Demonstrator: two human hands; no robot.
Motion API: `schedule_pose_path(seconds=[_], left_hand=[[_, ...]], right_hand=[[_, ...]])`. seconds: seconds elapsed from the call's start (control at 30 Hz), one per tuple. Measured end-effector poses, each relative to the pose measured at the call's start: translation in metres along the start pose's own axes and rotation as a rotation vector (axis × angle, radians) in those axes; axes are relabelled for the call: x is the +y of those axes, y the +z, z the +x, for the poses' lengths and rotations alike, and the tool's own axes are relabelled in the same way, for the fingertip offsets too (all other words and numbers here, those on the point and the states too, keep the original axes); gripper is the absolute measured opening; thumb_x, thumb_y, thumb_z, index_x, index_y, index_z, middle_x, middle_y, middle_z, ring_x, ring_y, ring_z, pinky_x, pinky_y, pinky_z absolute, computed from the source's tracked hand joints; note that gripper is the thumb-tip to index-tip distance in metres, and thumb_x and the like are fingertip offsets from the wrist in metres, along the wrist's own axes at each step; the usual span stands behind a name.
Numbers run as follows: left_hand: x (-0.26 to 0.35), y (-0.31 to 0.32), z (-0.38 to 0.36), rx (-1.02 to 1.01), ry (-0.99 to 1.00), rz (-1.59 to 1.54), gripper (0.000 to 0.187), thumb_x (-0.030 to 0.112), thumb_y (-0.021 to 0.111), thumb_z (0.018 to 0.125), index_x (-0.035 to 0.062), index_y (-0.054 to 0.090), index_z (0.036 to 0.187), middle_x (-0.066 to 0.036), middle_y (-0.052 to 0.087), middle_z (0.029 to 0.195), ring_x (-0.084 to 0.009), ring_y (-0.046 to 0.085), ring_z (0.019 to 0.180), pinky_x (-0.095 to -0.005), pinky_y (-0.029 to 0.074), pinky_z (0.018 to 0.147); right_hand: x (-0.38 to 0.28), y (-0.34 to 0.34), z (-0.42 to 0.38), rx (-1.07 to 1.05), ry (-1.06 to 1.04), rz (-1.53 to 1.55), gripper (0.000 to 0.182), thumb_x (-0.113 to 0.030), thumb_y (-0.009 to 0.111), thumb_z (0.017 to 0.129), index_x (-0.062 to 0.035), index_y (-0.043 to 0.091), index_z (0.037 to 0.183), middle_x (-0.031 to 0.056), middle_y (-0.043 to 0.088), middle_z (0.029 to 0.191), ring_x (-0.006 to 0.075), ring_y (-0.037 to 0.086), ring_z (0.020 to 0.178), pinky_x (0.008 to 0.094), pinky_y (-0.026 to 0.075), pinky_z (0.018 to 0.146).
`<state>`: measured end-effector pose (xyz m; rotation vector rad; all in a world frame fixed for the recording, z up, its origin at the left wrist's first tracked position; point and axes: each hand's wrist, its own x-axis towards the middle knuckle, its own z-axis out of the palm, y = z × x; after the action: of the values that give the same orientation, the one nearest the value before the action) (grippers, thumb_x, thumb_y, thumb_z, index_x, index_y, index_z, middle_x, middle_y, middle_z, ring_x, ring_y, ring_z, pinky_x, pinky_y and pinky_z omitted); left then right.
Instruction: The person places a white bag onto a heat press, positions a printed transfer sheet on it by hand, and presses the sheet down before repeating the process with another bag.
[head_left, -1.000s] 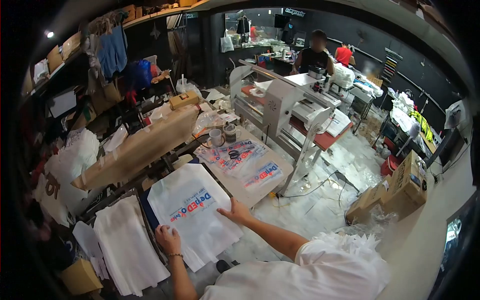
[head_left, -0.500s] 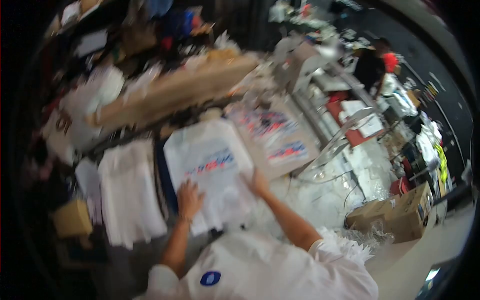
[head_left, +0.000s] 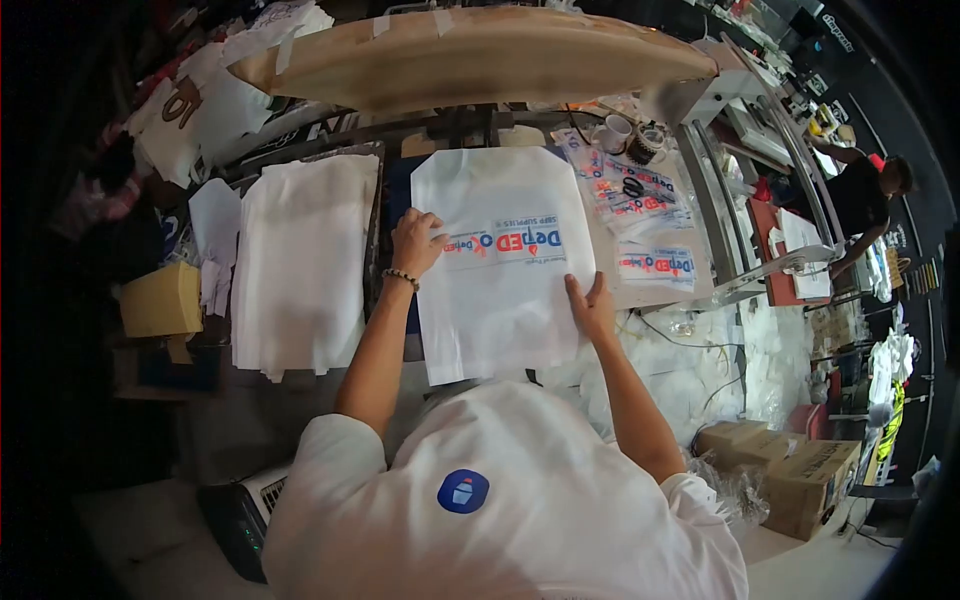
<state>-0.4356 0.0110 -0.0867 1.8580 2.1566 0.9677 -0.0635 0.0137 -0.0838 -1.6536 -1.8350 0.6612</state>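
Note:
A white bag-like sheet [head_left: 500,310] with cut upper corners lies flat in front of me, with a blue and red print across it. My left hand [head_left: 418,243] rests on its left edge beside the print, fingers spread. At the sheet's right edge is my right hand [head_left: 591,303], thumb and fingers apart. Left of the sheet lies a stack of white sheets [head_left: 305,260]. To the right, printed transfer films [head_left: 655,266] lie on a pale board, with black scissors [head_left: 633,187] on top of them.
A long brown-covered press arm [head_left: 480,60] spans the back. A metal frame [head_left: 725,215] stands right of the board. A mug [head_left: 612,132] is behind the films. Cardboard boxes [head_left: 810,480] sit at lower right, a yellow box [head_left: 161,301] at left. Another person [head_left: 855,200] is at far right.
The view has shifted and sharpened. My left hand has moved up the sheet's left side to the print. My right hand remains by the right edge. The other person shows more fully.

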Motion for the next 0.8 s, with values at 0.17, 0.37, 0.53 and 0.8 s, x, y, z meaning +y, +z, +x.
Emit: schedule_pose_path(seconds=[0.17, 0.37, 0.53, 0.8], left_hand=[[0.011, -0.009, 0.011, -0.06, -0.102, -0.098, 0.017, 0.018, 0.08, 0.075, 0.011, 0.069, 0.086, -0.006, 0.066, 0.092, -0.0303, 0.065, 0.095, -0.0469, 0.05, 0.079], [0.053, 0.005, -0.012, 0.205, 0.218, 0.046, 0.009, 0.009, 0.073, 0.074, 0.0093, 0.065, 0.074, -0.007, 0.065, 0.077, -0.0309, 0.065, 0.079, -0.046, 0.048, 0.067], [0.063, 0.013, -0.017, 0.108, 0.302, -0.102, 0.006, 0.006, 0.07, 0.078, 0.0075, 0.065, 0.074, -0.009, 0.065, 0.078, -0.0306, 0.064, 0.078, -0.043, 0.05, 0.068], [0.086, 0.013, -0.033, -0.249, 0.569, -0.273, 0.007, 0.01, 0.072, 0.082, 0.005, 0.069, 0.079, -0.009, 0.066, 0.076, -0.0295, 0.065, 0.073, -0.0405, 0.052, 0.067]], right_hand=[[-0.006, -0.004, -0.002, -0.006, 0.035, -0.031, 0.064, -0.057, 0.062, 0.093, 0.002, 0.052, 0.116, 0.0319, 0.069, 0.089, 0.0514, 0.067, 0.085, 0.055, 0.051, 0.075], [-0.007, -0.005, -0.001, -0.033, 0.077, -0.035, 0.064, -0.059, 0.061, 0.092, 0.0009, 0.053, 0.114, 0.0313, 0.069, 0.089, 0.0511, 0.066, 0.084, 0.0541, 0.051, 0.075], [-0.01, -0.007, -0.002, -0.027, 0.105, -0.04, 0.066, -0.06, 0.062, 0.091, 0.0032, 0.053, 0.11, 0.0324, 0.068, 0.085, 0.052, 0.066, 0.081, 0.0549, 0.051, 0.073], [0.003, -0.001, -0.003, -0.035, 0.087, -0.062, 0.069, -0.06, 0.062, 0.092, 0.0049, 0.052, 0.114, 0.033, 0.068, 0.085, 0.0518, 0.066, 0.081, 0.0553, 0.051, 0.073]])
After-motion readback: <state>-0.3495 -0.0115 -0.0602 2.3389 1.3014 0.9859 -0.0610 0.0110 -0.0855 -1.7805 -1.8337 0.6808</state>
